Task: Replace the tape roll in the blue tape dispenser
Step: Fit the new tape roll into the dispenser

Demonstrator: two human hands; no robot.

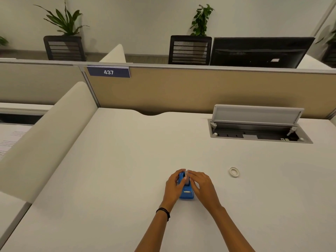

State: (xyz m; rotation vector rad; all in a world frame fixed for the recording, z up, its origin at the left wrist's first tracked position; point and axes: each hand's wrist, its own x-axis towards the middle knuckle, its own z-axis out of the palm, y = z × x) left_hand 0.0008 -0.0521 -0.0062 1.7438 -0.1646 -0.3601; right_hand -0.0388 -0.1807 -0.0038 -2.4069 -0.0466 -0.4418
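On the far left, a neighbouring desk carries printed papers (8, 140), separated from the work area by a cream side divider (47, 135). A blue plate (108, 72) marked 437 is fixed to the upper edge of the beige rear partition (181, 90). The white desk (112, 179) is the work surface. The left hand (172, 187), with a dark band (163, 212) on its wrist, is curled around the left side of the blue tape dispenser (186, 192), fingers wrapped over the far end. The dispenser stands on the desk near the front edge, roughly at the centre, with its cutter end facing the person. A white tape roll (186, 178) sits in the upper, far portion of the dispenser, between the two hands. The right hand (201, 186) rests against the right side of the dispenser, and its fingertips (190, 173) are in contact with the roll; whether they pinch the roll or merely press on it cannot be determined. To the right, well apart from the dispenser, a white ring (234, 172) lies flat on the desk. Farther back and to the right, a recessed cable box (260, 134) is set into the desk with its lid (258, 114) raised. Behind the partition stands a black monitor (260, 51).
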